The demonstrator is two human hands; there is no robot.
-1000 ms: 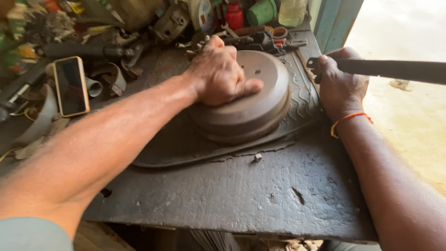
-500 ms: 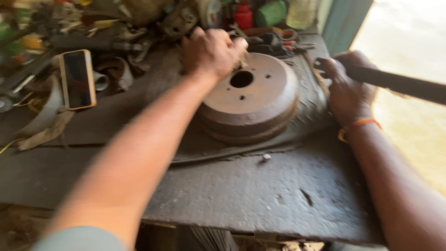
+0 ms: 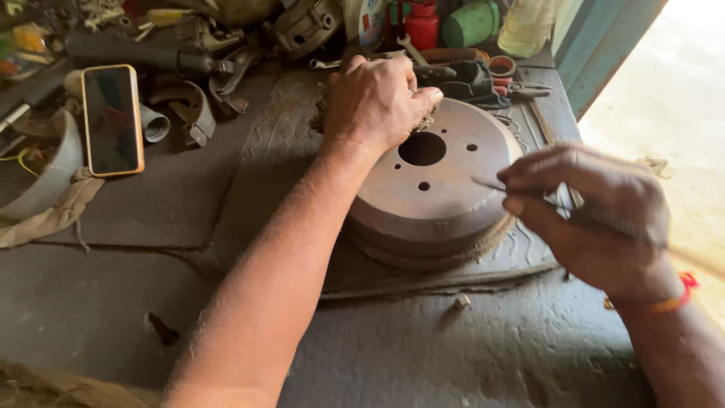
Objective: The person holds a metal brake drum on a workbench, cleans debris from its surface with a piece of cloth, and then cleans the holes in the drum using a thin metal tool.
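A: Drum (image 3: 442, 181) first. Where's it at?

B: Brake drum, round & rusty, flat side up w/ a big hole in the middle & small holes around it. Sits on a dark rubber mat (image 3: 249, 174) on the bench (image 3: 483, 355), a bit right of the middle.

A: Hands?

B: Left hand (image 3: 374, 102) is on the far-left edge of the drum. Fingers curled shut on a small rough wad, can't tell what it is. Right hand (image 3: 593, 219) is just right of the drum, over its near edge. Fingers pinch a thin rod (image 3: 495, 185); its tip sticks out over the drum top. Rest of the rod is blurry. Orange band (image 3: 672, 298) on that wrist.

A: Other stuff?

B: Phone (image 3: 112, 119) w/ orange case lies face up, far left, well apart from the drum. Curved metal bits near it. Back of bench is a pile: pliers (image 3: 521, 89) just behind the drum, red bottle (image 3: 423, 26), green can (image 3: 470, 23), wrench (image 3: 355, 60). Small bolt (image 3: 462, 301) on the bench, near side of the drum.
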